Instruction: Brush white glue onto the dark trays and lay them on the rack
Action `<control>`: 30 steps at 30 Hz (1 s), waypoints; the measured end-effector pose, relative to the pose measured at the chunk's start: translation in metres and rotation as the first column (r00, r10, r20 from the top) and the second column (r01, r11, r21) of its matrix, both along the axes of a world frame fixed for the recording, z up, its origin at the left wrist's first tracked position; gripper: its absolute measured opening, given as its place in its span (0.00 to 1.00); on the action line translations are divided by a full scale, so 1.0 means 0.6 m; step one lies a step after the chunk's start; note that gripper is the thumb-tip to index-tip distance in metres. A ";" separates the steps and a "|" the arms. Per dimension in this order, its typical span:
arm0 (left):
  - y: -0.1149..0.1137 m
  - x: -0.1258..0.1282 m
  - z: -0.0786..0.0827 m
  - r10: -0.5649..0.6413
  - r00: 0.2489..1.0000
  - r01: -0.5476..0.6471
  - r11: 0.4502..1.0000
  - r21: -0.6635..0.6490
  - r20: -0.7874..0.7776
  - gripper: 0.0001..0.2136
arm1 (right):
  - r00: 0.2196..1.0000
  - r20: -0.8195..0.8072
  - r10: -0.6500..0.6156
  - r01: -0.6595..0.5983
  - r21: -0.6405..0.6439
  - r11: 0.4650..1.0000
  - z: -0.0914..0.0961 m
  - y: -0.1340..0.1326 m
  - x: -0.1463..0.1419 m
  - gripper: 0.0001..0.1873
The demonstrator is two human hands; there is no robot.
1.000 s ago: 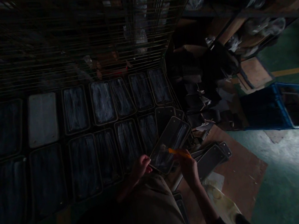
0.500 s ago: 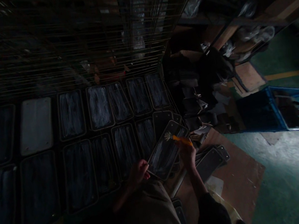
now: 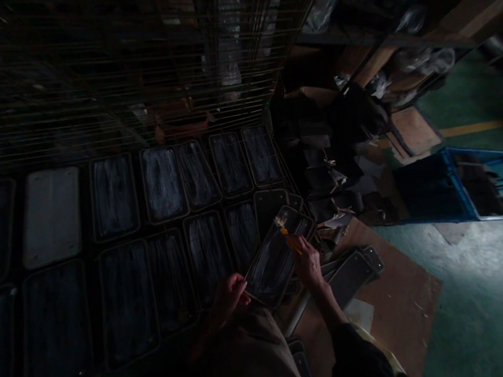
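A dark rectangular panel with rounded corners and a pale rim is held tilted over my lap. My left hand grips its near corner, fingers closed on the edge. My right hand is closed round an orange-handled brush; the pale bristles rest on the panel's far end. White streaks cover the panel's surface.
Two rows of similar streaked panels lie on the floor to the left, one plain white. A wire cage stands behind them. More dark panels are stacked on a brown board at right. A blue crate sits far right.
The brush moved from the panel's near end up to its far end. The view has shifted slightly left and the panel sits a little lower.
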State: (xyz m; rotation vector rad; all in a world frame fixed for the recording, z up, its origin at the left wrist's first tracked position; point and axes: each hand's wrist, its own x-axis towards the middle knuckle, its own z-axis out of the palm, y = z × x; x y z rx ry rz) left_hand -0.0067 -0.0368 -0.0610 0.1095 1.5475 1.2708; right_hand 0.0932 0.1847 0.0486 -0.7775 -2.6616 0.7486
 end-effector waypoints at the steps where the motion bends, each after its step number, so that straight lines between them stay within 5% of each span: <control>1: 0.001 -0.001 0.003 0.008 1.000 -0.008 1.000 -0.001 0.003 0.12 | 0.999 0.012 0.045 -0.045 -0.046 0.998 0.001 -0.012 0.009 0.17; 4: 0.003 -0.005 0.017 0.019 1.000 -0.019 1.000 -0.013 0.009 0.12 | 0.996 0.029 0.079 -0.071 -0.213 0.974 0.007 -0.053 0.041 0.15; 9: 0.005 -0.008 0.028 -0.005 1.000 0.006 1.000 -0.029 0.007 0.12 | 0.993 0.034 -0.110 0.115 -0.369 0.922 0.015 -0.065 0.077 0.13; 14: 0.003 -0.005 0.014 -0.002 0.999 0.002 1.000 -0.009 0.035 0.13 | 0.965 -0.102 -0.242 0.230 -0.112 0.967 0.024 0.032 0.048 0.14; 19: 0.002 0.000 0.011 0.006 0.999 -0.005 1.000 -0.004 0.043 0.14 | 0.991 -0.014 -0.133 0.134 0.126 0.983 0.026 0.078 0.024 0.17; 24: 0.004 0.001 0.022 -0.009 0.998 0.011 0.999 -0.042 0.058 0.12 | 0.985 0.165 0.054 -0.077 0.137 0.988 0.019 -0.012 0.061 0.20; 30: 0.003 -0.001 0.025 0.020 0.997 -0.018 1.000 -0.022 0.078 0.15 | 0.962 0.193 0.192 -0.172 -0.117 0.978 0.028 -0.165 0.128 0.15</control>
